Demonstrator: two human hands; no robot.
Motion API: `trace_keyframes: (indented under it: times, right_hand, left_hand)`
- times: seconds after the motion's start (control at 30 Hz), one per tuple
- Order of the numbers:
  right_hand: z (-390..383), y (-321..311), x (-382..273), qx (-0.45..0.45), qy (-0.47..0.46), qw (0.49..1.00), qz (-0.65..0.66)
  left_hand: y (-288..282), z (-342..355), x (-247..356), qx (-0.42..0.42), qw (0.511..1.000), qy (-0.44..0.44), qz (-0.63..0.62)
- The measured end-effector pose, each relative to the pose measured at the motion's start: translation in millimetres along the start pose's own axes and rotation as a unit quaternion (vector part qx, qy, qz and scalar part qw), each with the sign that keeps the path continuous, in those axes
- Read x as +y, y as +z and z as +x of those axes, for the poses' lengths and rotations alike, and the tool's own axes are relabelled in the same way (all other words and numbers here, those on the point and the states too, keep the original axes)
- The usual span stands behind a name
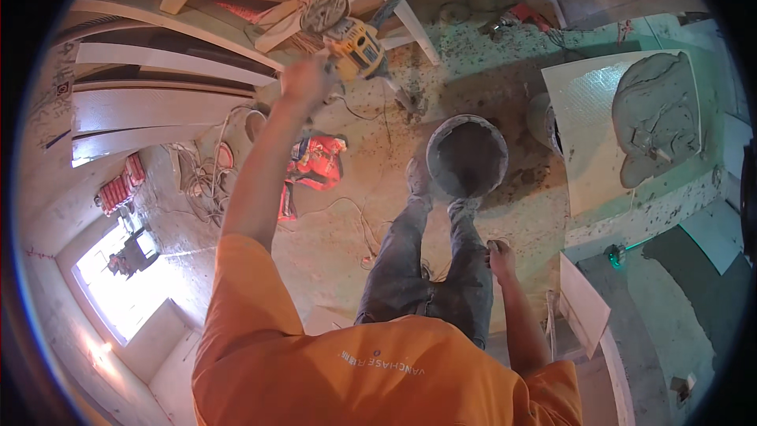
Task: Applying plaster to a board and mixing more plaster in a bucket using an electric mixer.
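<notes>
My left arm reaches out to the upper left, and my left hand (306, 85) is at the side of a yellow and black power mixer (356, 49). Motion smears its fingers, so their grip on the handle cannot be made out. The mixer is tilted beside the wooden frame, its shaft running down to a mud-caked paddle (410, 101). In front of my feet stands a round bucket (467, 156) with a crusted rim and a dark grey inside. My right hand (499, 259) hangs beside my right leg with curled fingers; anything inside them is hidden.
A pale board (568, 110) bearing a mound of grey mortar (658, 114) lies right. Red bags (319, 164) and loose cables (209, 189) are left, below a wooden frame (181, 24). Another bucket (542, 122) sits beside the board; a red tool (527, 17) lies farther back.
</notes>
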State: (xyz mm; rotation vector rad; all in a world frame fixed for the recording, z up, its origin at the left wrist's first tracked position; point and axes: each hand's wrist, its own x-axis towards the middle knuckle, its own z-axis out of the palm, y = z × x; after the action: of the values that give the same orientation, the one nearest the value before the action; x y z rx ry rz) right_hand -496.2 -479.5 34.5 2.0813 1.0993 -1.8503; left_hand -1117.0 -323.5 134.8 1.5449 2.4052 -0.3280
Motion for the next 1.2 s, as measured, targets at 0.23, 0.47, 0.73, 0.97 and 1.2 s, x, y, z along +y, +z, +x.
trace_keyframes:
  times: [0.23,0.47,0.73,0.97,1.2]
  right_hand:
    - [8,17,-14,0.004,-0.102,0.993,-0.059]
    - [-3,34,-20,-0.014,-0.049,0.997,-0.053]
    - [12,7,36,0.039,-0.128,0.977,-0.165]
    - [5,-13,43,0.077,-0.151,0.959,-0.227]
    - [-32,-73,52,0.058,-0.088,0.984,-0.145]
  left_hand:
    - [84,-131,14,-0.077,0.468,-0.196,-0.858]
    - [140,-199,57,-0.235,0.303,-0.271,-0.883]
    - [112,-248,109,-0.122,0.362,-0.35,-0.855]
    - [134,-239,93,-0.018,0.66,-0.326,-0.677]
    - [42,-307,71,-0.013,0.75,-0.25,-0.612]
